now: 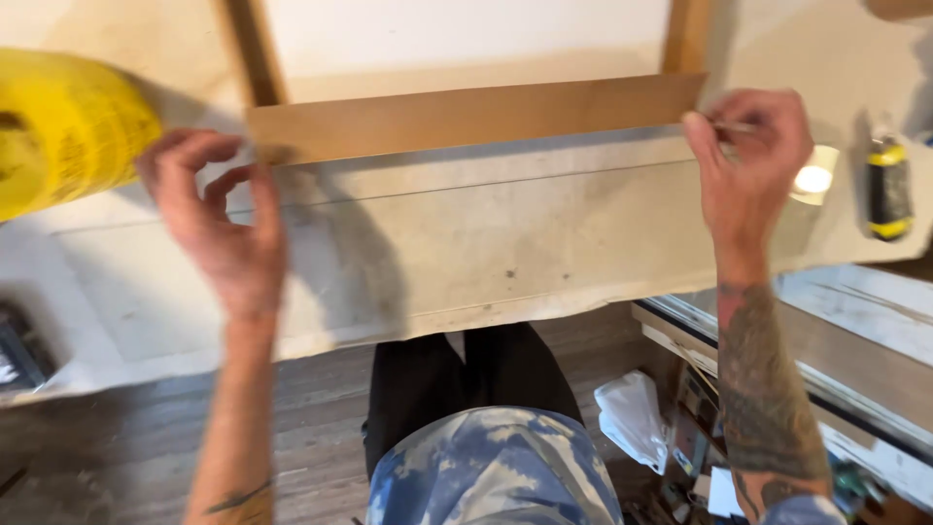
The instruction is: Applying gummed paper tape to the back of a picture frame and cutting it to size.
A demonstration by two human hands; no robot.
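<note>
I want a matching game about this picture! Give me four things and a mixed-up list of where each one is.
Things:
1. yellow roll
2. wooden strip
3. black and yellow tool
4. white plastic bag

Places:
A. down on the floor, right of the person's legs
B. far left, on the work table
C. far right, on the work table
D. lying lengthwise between the left hand and the right hand

Pairs: 1-B, 2-D, 3-C, 4-A
</note>
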